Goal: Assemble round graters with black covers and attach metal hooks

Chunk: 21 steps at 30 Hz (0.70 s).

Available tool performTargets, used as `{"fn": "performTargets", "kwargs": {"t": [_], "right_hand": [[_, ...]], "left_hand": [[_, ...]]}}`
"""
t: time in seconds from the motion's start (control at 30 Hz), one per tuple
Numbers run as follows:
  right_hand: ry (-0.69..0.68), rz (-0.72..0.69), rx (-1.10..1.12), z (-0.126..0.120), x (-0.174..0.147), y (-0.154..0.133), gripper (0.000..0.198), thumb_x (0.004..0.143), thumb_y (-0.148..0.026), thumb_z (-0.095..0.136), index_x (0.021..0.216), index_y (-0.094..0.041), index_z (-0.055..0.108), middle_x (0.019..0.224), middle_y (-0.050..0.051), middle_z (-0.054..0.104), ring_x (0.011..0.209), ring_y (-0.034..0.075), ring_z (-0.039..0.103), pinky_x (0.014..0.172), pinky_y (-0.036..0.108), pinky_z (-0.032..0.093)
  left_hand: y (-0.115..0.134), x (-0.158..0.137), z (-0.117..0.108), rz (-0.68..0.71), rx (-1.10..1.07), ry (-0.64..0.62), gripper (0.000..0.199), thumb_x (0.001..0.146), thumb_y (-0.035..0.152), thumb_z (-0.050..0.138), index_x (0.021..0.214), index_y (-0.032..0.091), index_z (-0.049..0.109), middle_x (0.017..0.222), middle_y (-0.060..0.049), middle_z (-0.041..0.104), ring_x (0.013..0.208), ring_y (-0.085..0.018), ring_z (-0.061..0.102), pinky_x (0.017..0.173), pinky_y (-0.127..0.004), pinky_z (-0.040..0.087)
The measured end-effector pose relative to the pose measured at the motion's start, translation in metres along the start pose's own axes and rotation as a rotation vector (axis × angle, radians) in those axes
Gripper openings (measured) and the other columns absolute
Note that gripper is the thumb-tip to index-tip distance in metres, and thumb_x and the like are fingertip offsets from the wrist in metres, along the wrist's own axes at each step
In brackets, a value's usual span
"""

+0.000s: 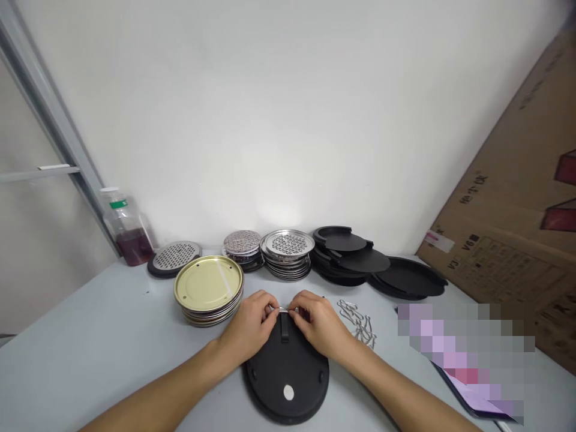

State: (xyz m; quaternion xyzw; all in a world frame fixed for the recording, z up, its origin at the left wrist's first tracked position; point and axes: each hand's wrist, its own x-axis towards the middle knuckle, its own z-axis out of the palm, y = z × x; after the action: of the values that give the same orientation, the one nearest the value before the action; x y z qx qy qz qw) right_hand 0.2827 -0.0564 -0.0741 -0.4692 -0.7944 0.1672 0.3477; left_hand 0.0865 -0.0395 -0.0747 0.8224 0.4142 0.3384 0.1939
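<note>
Black disc (285, 366) lies at lower centre of frame. Left hand (252, 319) and right hand (318, 321): fingertips pinching a thin metal wire (283, 309) at its upper edge. Loose wire hooks (363, 331) lie right of centre; gold-topped stack (208, 283), left.

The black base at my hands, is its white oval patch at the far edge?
No, the black base has its white oval patch toward the near edge, with left hand and right hand at the far edge.

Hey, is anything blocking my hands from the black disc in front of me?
Nothing visible: your left hand and right hand are at the far edge of the black disc, pinching a thin metal wire.
</note>
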Motion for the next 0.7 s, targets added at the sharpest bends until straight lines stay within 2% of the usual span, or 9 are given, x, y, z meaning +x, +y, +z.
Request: {"fn": "performTargets", "kwargs": {"t": [0.43,0.7], "right_hand": [[-0.035,-0.026,0.045,0.0008,0.0009,-0.0002,0.026,0.085,-0.001,0.053,0.092,-0.020,0.068,0.089,0.003,0.068,0.083,0.018,0.063,0.076,0.028,0.047],[-0.059,0.028,0.060,-0.0001,-0.0004,-0.0027,0.031,0.082,0.000,0.051,0.097,-0.021,0.068,0.087,0.003,0.067,0.079,0.018,0.060,0.073,0.028,0.046]], "left_hand": [[0.0022,-0.0002,0.0002,-0.026,-0.009,-0.012,0.012,0.088,0.011,0.053,0.087,0.018,0.062,0.083,-0.002,0.062,0.072,-0.016,0.059,0.069,-0.028,0.046],[0.0033,0.0002,-0.0001,-0.053,-0.012,-0.015,0.013,0.087,0.009,0.053,0.086,0.018,0.062,0.083,-0.001,0.061,0.072,-0.015,0.059,0.069,-0.027,0.045]]}}
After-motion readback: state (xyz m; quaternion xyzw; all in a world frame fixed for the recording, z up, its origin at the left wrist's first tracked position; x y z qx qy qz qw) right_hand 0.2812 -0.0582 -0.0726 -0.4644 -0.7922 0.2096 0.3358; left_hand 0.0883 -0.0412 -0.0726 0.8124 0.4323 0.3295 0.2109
